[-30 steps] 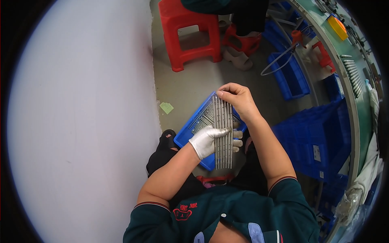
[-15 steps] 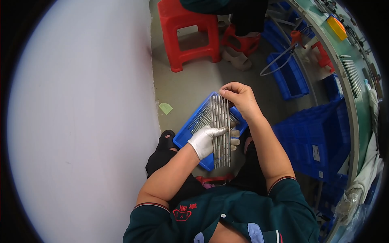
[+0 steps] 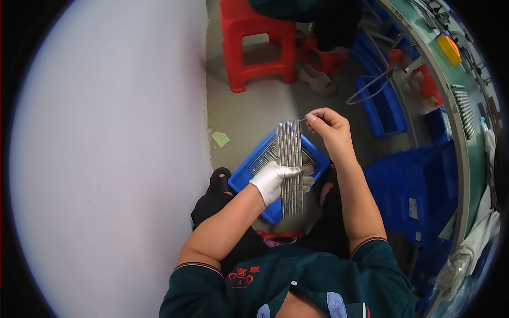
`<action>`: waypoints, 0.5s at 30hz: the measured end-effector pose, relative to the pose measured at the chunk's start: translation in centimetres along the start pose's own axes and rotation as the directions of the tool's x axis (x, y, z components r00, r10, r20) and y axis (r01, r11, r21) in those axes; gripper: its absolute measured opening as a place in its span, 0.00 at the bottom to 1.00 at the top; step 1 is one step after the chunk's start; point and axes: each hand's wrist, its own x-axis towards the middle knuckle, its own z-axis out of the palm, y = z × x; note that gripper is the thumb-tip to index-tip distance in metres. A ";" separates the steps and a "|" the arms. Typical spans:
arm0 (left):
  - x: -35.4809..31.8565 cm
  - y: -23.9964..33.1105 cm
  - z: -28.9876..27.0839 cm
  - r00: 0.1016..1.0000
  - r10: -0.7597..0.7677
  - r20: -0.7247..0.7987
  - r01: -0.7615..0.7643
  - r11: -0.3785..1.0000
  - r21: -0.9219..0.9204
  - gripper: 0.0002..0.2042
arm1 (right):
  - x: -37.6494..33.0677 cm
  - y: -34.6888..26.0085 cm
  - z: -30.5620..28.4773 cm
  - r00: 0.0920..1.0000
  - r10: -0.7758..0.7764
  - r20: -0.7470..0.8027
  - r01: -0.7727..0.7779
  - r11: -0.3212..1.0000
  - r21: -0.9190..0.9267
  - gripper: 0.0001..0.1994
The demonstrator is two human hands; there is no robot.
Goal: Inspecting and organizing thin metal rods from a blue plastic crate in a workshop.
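Observation:
My left hand [image 3: 269,180], in a white glove with greyish fingers, is closed around a flat row of several long shiny metal rods [image 3: 289,143]. The rods stand side by side, running away from me, with marks or grooves along their length. Bare and pinched, my right hand [image 3: 330,127] is just right of their far ends. Between its thumb and finger is a short thin metal piece [image 3: 303,120], whose exact kind is too small to make out. Below the rods a blue tray [image 3: 244,177] holds more metal rods [image 3: 268,153], partly hidden by my left hand.
A white wall [image 3: 116,159] runs along the left. Ahead are a red stool [image 3: 259,71] and another person's dark-clothed leg [image 3: 336,26]. To the right stand blue bins [image 3: 408,185] and a green-topped bench [image 3: 450,69] with a row of metal parts [image 3: 464,111].
My right hand has moved right, away from the rods' far ends, and the thin metal piece now shows in its pinch. My left hand keeps its hold on the rods.

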 end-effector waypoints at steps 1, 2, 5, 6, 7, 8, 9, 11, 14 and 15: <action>0.0 0.2 0.0 1.000 0.003 -0.029 -0.003 1.000 0.027 0.18 | -0.3 0.1 0.0 1.000 -0.011 0.019 0.011 1.000 -0.019 0.06; 0.0 0.3 0.0 0.998 0.008 -0.059 -0.004 0.999 0.054 0.19 | -0.5 0.1 0.1 0.999 -0.018 0.035 0.019 0.999 -0.045 0.07; 0.0 0.4 -0.2 0.993 0.069 -0.100 -0.064 0.997 0.054 0.17 | -1.0 0.0 0.4 0.999 -0.025 0.042 0.030 0.991 -0.132 0.08; 0.0 0.5 -0.2 0.992 0.074 -0.100 -0.069 0.996 0.052 0.17 | -1.3 -0.3 0.6 0.999 -0.023 0.043 0.029 0.986 -0.164 0.07; -0.1 0.6 -0.2 0.990 0.078 -0.119 -0.071 0.996 0.056 0.17 | -1.4 -0.4 0.8 0.999 -0.024 0.048 0.032 0.986 -0.165 0.07; -0.2 0.6 -0.2 0.987 0.081 -0.139 -0.073 0.996 0.060 0.17 | -1.5 -0.4 1.0 0.996 -0.071 0.055 0.082 0.973 -0.216 0.07; -0.2 0.7 -0.1 0.987 0.082 -0.136 -0.075 0.996 0.058 0.17 | -1.6 -0.5 1.1 0.991 -0.118 0.061 0.130 0.955 -0.268 0.07; -0.3 0.7 0.0 0.989 0.083 -0.124 -0.078 0.996 0.044 0.16 | -1.8 -0.8 1.2 0.987 -0.149 0.055 0.159 0.937 -0.312 0.06; -0.5 0.8 0.1 0.979 0.095 -0.179 -0.087 0.995 0.052 0.16 | -1.8 -0.8 1.8 0.974 -0.216 0.061 0.222 0.886 -0.406 0.06; -0.4 0.8 0.0 0.979 0.096 -0.178 -0.089 0.995 0.049 0.16 | -1.7 -0.8 1.8 0.965 -0.254 0.070 0.257 0.850 -0.461 0.06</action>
